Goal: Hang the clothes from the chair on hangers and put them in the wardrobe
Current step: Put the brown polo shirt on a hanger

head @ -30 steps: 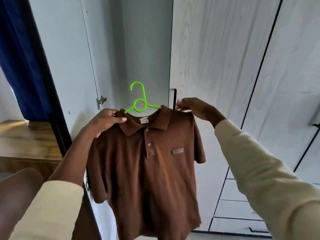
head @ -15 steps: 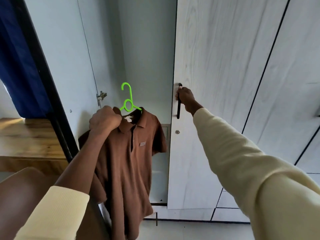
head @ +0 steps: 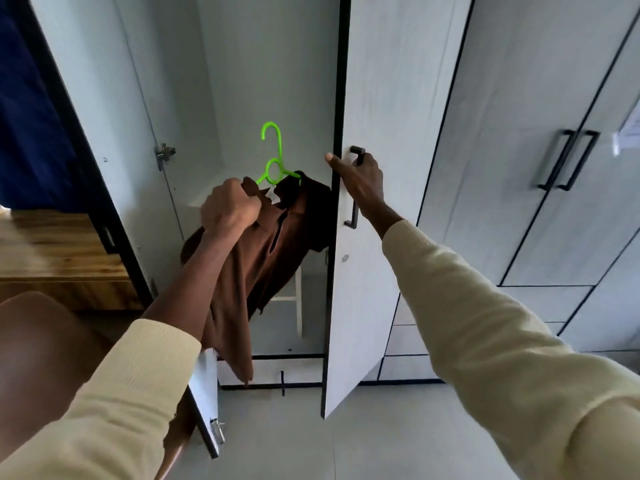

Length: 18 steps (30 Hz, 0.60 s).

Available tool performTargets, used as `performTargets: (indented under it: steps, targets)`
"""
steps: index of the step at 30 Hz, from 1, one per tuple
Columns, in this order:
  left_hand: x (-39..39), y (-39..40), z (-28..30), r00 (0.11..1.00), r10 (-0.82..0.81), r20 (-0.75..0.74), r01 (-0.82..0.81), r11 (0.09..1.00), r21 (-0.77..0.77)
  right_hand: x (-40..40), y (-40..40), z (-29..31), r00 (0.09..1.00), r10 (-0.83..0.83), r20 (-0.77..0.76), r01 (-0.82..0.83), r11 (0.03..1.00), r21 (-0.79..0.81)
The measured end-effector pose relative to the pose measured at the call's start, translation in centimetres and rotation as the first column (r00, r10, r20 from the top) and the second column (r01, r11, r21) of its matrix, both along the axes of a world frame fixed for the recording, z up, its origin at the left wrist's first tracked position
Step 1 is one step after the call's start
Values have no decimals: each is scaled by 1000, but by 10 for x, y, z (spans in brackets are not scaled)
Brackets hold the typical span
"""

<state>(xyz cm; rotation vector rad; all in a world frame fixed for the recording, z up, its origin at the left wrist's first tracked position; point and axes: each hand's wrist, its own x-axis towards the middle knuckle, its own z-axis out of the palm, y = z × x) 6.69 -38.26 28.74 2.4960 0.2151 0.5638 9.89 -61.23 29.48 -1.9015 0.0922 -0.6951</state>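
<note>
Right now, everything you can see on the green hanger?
The green hanger looks like bright lime plastic: an open hook on top, a round ring below the stem, and two sloping arms, mostly hidden inside the collar of the brown polo shirt it carries. It stands roughly upright in the open wardrobe compartment, its hook catching on nothing visible. The left hand grips the shirt's shoulder and the hanger arm beneath. No rail shows.

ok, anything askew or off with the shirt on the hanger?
Yes. The brown polo shirt hangs bunched and slanted on the green hanger: the left hand grips one shoulder, so the hanger tilts. Right hand holds the wardrobe door handle.
</note>
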Motion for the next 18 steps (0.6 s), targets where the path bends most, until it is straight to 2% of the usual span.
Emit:
performTargets:
  steps: [8,14,18]
  targets:
    - [-60,-79,-15,994,-107,21,107,994,14,-110,-110,-5,948,-318,-13,318,948,1]
    - [-74,-128,-12,977,-210,45,208,977,47,-157,-218,4,934,-340,-114,341,940,-4]
    - [-64,-139,-8,958,-285,40,282,957,66,-160,-253,4,914,-388,-117,390,921,-9]
